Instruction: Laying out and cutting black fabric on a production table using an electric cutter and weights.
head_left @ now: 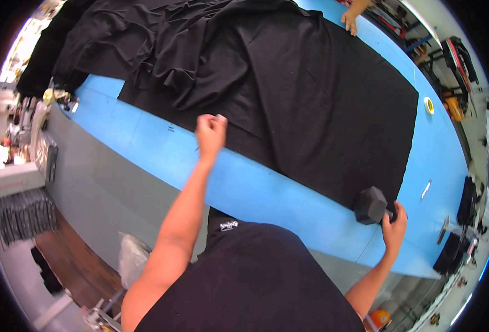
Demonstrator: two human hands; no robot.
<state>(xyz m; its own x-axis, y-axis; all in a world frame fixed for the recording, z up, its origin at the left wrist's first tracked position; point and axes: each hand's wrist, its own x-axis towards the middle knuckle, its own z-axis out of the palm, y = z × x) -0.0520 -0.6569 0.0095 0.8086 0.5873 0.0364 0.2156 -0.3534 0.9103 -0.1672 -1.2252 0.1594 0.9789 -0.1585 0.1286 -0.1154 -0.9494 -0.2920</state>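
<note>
Fabric [311, 105] lies flat at 3 o'clock, bunched at 11; left hand [210, 131] pinches its edge, right hand [394, 221] grips dumbbell [373, 206].

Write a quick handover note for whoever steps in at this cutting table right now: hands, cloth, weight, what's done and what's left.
Left hand: closed, pinching the near edge of the black fabric.
Right hand: gripping the black dumbbell, which sits on the fabric's near corner.
Another person's hand rests at the far edge.
Done: the right part lies flat on the blue table.
Left: the far-left part is still bunched in folds.
</note>
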